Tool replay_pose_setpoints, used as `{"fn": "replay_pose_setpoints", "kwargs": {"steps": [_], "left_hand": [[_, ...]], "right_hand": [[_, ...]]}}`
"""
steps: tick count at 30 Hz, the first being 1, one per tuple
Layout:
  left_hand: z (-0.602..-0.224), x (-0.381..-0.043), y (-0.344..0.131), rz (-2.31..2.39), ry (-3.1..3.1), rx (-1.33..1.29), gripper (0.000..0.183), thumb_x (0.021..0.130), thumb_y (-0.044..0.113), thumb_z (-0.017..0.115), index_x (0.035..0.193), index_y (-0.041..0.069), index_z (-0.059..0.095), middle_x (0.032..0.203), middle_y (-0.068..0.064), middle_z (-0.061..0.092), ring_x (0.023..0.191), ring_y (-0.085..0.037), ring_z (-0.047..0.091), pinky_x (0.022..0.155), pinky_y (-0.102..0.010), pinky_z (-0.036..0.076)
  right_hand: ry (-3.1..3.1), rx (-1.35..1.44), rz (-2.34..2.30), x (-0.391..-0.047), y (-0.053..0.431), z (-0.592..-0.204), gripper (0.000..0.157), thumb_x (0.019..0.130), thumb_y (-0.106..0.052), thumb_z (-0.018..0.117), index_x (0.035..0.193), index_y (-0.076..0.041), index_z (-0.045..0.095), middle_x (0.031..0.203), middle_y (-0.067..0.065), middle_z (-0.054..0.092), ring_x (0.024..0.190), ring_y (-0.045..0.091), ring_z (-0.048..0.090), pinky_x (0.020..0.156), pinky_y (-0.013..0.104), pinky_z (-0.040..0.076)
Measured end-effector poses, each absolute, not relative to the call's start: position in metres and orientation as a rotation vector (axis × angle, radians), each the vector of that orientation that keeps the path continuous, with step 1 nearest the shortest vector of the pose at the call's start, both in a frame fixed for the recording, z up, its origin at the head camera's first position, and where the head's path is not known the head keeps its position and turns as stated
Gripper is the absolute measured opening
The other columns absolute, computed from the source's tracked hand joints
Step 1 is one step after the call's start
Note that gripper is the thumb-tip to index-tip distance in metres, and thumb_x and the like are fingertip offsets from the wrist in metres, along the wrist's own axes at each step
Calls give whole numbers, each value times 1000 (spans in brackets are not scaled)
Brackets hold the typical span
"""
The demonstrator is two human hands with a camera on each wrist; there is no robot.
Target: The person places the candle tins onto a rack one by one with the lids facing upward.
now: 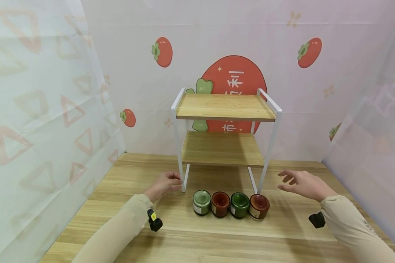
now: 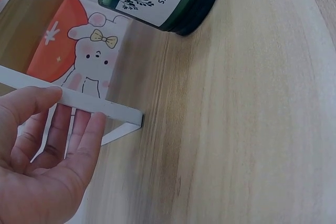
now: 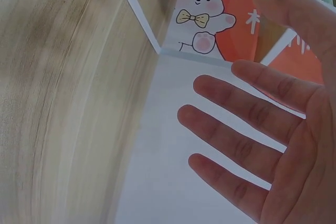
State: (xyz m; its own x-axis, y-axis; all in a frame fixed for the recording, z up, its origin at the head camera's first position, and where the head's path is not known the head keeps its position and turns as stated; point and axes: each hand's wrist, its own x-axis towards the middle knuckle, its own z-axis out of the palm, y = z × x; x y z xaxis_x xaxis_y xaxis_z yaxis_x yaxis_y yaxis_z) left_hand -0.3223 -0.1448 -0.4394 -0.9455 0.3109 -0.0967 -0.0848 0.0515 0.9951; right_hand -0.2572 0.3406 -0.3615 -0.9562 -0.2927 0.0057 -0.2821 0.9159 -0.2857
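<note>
Four jars (image 1: pixel 221 204) row the bench (image 1: pixel 197 243) nearest you. Beyond, your left grip (image 1: pixel 164 184) pinches the shelf's (image 1: pixel 222 146) left near leg (image 1: pixel 179 153); your right grip (image 1: pixel 304 182) is wide, apart from the right near leg (image 1: pixel 269 153), to its right.

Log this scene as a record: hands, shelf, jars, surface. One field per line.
left hand: pinches the shelf's left front leg
right hand: fingers spread, right of the shelf, not touching it
shelf: white frame, two wooden boards, on the table
jars: four in a row before the shelf, left to right light green, red, dark green, red-brown
surface: wood-grain table
</note>
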Motion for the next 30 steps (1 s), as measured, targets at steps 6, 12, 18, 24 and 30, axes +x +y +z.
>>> {"fn": "replay_pose_setpoints", "kwargs": {"steps": [6, 12, 18, 24, 30], "left_hand": [[-441, -325, -146, 1977, 2026, 235, 17, 91, -5, 58, 105, -7, 49, 97, -6, 54, 98, -24, 60, 99, -46, 51], [-441, -325, -146, 1975, 2016, 212, 19, 90, -5, 59, 106, -8, 49, 97, -6, 54, 97, -23, 61, 99, -46, 51], [-439, -324, -146, 1974, 2012, 222, 13, 92, -4, 58, 103, -4, 50, 97, -6, 54, 97, -23, 61, 101, -48, 50], [-439, -324, -146, 1973, 2018, 207, 13, 92, -5, 58, 102, -3, 50, 97, -6, 54, 97, -23, 61, 102, -49, 49], [-438, -323, -146, 1974, 2018, 210, 12, 92, -4, 58, 101, -3, 51, 96, -6, 54, 97, -23, 61, 102, -49, 49]], "right_hand": [[3059, -499, -463, -254, 339, -358, 61, 89, -57, 59, 128, -10, 57, 111, 8, 69, 96, 25, 67, 76, 49, 56], [3124, -524, -511, -242, 331, -341, 53, 92, -53, 58, 127, -13, 59, 114, 9, 68, 99, 27, 66, 75, 50, 56], [3180, -575, -634, -232, 330, -331, 39, 93, -42, 62, 121, -15, 62, 112, 8, 68, 97, 27, 67, 75, 50, 56], [3190, -630, -865, -229, 328, -338, 24, 94, -33, 64, 115, -21, 64, 110, 3, 70, 94, 10, 66, 76, 35, 57], [3131, -706, -1245, -221, 315, -354, 21, 93, -18, 66, 114, -14, 65, 109, -2, 69, 91, -2, 63, 75, 19, 55]]}}
